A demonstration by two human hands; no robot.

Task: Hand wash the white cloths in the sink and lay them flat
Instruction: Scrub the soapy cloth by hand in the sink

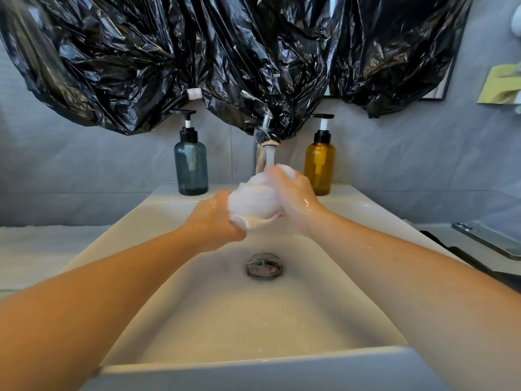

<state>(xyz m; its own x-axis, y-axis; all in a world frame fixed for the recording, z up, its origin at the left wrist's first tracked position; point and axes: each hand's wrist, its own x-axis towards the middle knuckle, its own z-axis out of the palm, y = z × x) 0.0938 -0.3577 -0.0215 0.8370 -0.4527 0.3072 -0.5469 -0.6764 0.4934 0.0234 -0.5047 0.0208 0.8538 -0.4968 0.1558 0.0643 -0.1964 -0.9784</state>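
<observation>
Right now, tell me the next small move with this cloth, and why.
Probably rub the white cloth between both grips under the stream: the left hand and right hand hold it bunched beneath the running faucet, above the sink, so folds inside likely aren't rinsed yet.

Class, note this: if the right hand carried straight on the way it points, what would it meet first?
Beyond the white cloth it grips, probably the water stream and tap; depth is unclear.
</observation>
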